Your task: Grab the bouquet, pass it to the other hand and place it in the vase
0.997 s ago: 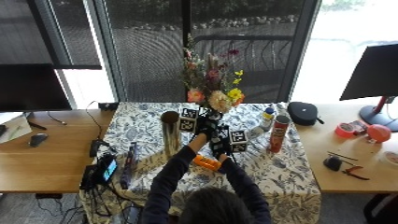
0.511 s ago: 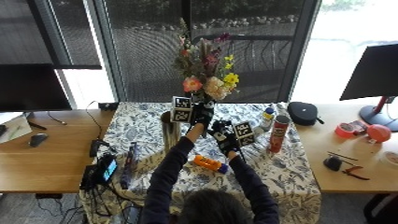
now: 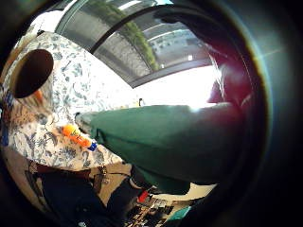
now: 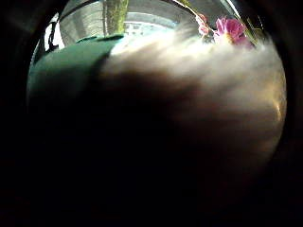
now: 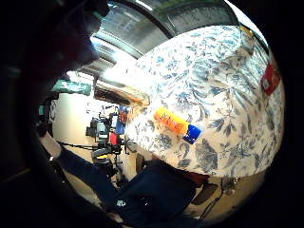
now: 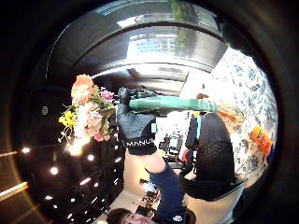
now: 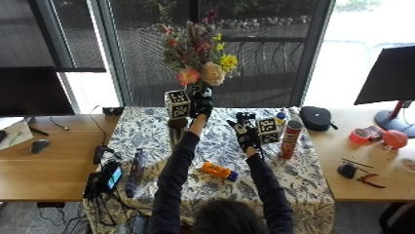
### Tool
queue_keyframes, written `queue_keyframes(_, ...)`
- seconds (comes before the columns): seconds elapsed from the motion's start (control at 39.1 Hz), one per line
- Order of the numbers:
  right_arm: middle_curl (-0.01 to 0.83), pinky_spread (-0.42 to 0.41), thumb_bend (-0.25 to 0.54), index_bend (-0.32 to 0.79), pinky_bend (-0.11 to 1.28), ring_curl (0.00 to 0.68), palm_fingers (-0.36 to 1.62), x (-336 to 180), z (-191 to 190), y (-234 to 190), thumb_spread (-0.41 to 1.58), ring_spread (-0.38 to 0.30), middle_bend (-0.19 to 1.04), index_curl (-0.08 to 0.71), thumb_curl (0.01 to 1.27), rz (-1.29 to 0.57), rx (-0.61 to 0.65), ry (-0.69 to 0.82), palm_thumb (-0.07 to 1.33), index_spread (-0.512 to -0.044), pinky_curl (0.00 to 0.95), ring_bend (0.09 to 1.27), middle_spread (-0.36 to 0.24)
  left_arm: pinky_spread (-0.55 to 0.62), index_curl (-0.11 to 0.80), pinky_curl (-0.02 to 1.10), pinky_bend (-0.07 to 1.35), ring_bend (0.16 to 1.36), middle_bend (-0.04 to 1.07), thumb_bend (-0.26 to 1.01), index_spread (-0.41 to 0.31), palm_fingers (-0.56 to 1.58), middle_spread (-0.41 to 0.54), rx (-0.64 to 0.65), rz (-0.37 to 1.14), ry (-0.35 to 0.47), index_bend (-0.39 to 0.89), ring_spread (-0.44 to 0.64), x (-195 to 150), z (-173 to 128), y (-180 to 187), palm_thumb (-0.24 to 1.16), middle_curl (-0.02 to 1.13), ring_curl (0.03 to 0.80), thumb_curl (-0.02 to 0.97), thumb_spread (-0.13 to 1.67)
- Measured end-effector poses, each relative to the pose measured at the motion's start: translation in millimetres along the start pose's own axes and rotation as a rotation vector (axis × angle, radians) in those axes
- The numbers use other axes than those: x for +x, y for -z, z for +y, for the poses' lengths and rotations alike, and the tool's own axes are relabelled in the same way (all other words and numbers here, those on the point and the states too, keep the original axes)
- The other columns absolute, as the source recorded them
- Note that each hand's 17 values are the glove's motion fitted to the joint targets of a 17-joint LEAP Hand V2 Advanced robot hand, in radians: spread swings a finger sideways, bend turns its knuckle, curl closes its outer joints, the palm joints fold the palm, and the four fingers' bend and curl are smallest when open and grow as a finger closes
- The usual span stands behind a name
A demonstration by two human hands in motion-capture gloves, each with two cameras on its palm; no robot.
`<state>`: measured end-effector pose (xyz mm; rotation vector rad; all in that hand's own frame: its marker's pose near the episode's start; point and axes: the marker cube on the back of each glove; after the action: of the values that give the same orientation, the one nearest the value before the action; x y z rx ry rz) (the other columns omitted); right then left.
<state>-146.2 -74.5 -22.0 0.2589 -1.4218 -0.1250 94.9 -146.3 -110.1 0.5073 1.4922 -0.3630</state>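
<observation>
While the left hand point(image 7: 202, 103) grips the bouquet point(image 7: 198, 61) of orange, yellow and pink blooms aloft, only the right thumb-side view shows its green stems, and the right hand's point(image 7: 245, 132) fingers hang relaxed.

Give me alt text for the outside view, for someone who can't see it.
A person at a table covered in a blue-and-white floral cloth raises a colourful mixed flower bouquet in the left hand, above a tall metallic vase. The right hand hovers open beside it, holding nothing. An orange tube with a blue cap and a tall red canister are on the cloth.
</observation>
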Motion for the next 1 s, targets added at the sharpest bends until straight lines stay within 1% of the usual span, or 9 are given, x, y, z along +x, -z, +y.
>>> queue_keyframes(0.03, 0.453, 0.161, -0.016, 0.15, 0.23, 0.395, 0.5, -1.5, 1.5, 0.9, 1.11, -0.056, 0.18, 0.413, 0.56, 0.001, 0.003, -0.024, 0.79, -0.26, 0.375, 0.34, -0.038, -0.21, 0.569, 0.49, 0.22, 0.68, 0.53, -0.02, -0.227, 1.1, -0.273, 0.014, 0.006, 0.001, 0.19, -0.31, 4.1, 0.2, 2.8, 0.94, 0.69, 0.496, 0.472, 1.08)
queue_keyframes(0.05, 0.448, 0.164, -0.015, 0.16, 0.22, 0.395, 0.5, -2.3, 2.3, 1.7, 1.11, -0.049, 0.17, 0.415, 0.56, 0.002, 0.005, -0.034, 0.79, -0.255, 0.372, 0.34, -0.036, -0.21, 0.574, 0.49, 0.22, 0.68, 0.53, -0.01, -0.228, 1.1, -0.274, 0.029, 0.01, 0.004, 0.19, -0.31, 8.6, 0.4, 6.0, 0.94, 0.69, 0.496, 0.472, 1.08)
queue_keyframes(0.13, 0.436, 0.171, -0.014, 0.16, 0.21, 0.389, 0.51, 0.1, 1.2, 4.1, 1.13, -0.041, 0.17, 0.41, 0.55, 0.011, 0.004, -0.046, 0.79, -0.254, 0.367, 0.33, -0.032, -0.21, 0.583, 0.49, 0.21, 0.67, 0.52, -0.01, -0.228, 1.1, -0.275, 0.075, 0.014, 0.015, 0.18, -0.31, 21.1, -1.1, 16.6, 0.94, 0.7, 0.499, 0.471, 1.09)
queue_keyframes(0.26, 0.411, 0.18, -0.015, 0.18, 0.2, 0.385, 0.48, 4.3, 0.5, 6.1, 1.14, -0.026, 0.15, 0.411, 0.54, 0.005, 0.003, -0.061, 0.79, -0.252, 0.364, 0.33, -0.02, -0.22, 0.599, 0.5, 0.21, 0.67, 0.51, -0.01, -0.229, 1.09, -0.278, 0.152, -0.013, -0.022, 0.18, -0.31, 33.4, -7.0, 30.5, 0.94, 0.71, 0.506, 0.47, 1.09)
queue_keyframes(0.41, 0.384, 0.186, -0.015, 0.18, 0.2, 0.375, 0.47, 14.8, -1.0, 9.0, 1.15, -0.012, 0.15, 0.411, 0.54, 0.01, 0.001, -0.065, 0.79, -0.252, 0.361, 0.31, -0.009, -0.21, 0.61, 0.52, 0.2, 0.67, 0.5, -0.01, -0.229, 1.09, -0.28, 0.23, -0.048, -0.054, 0.17, -0.31, 38.4, -15.0, 42.5, 0.94, 0.72, 0.512, 0.47, 1.1)
queue_keyframes(0.54, 0.367, 0.194, -0.015, 0.18, 0.2, 0.371, 0.46, 16.2, 0.7, 12.2, 1.16, 0.001, 0.15, 0.412, 0.53, 0.026, 0.005, -0.081, 0.79, -0.251, 0.36, 0.3, 0.001, -0.21, 0.619, 0.52, 0.19, 0.67, 0.5, -0.01, -0.229, 1.09, -0.282, 0.259, -0.047, -0.062, 0.17, -0.31, 40.5, -19.5, 48.2, 0.94, 0.74, 0.517, 0.469, 1.1)
queue_keyframes(0.72, 0.346, 0.197, -0.014, 0.19, 0.19, 0.364, 0.46, 24.1, -3.9, 14.3, 1.16, 0.009, 0.15, 0.415, 0.53, 0.021, 0.007, -0.085, 0.8, -0.251, 0.355, 0.3, 0.008, -0.21, 0.63, 0.53, 0.19, 0.66, 0.5, -0.01, -0.23, 1.08, -0.284, 0.283, -0.035, -0.043, 0.17, -0.31, 47.9, -16.1, 58.4, 0.94, 0.75, 0.521, 0.469, 1.11)
queue_keyframes(0.87, 0.332, 0.199, -0.015, 0.18, 0.19, 0.362, 0.46, 20.6, 3.7, 15.5, 1.17, 0.012, 0.15, 0.413, 0.53, 0.01, -0.005, -0.115, 0.8, -0.252, 0.352, 0.3, 0.01, -0.21, 0.638, 0.54, 0.19, 0.66, 0.49, -0.02, -0.231, 1.08, -0.285, 0.318, -0.037, -0.046, 0.17, -0.31, 41.2, -27.3, 63.0, 0.94, 0.76, 0.524, 0.468, 1.11)
queue_keyframes(1.0, 0.325, 0.2, -0.015, 0.18, 0.19, 0.363, 0.46, 27.7, 1.6, 16.4, 1.17, 0.014, 0.16, 0.413, 0.53, 0.018, -0.001, -0.117, 0.8, -0.253, 0.35, 0.31, 0.011, -0.21, 0.645, 0.54, 0.19, 0.66, 0.48, -0.01, -0.232, 1.08, -0.286, 0.36, -0.029, -0.049, 0.16, -0.31, 36.1, -35.3, 65.2, 0.94, 0.77, 0.527, 0.467, 1.11)
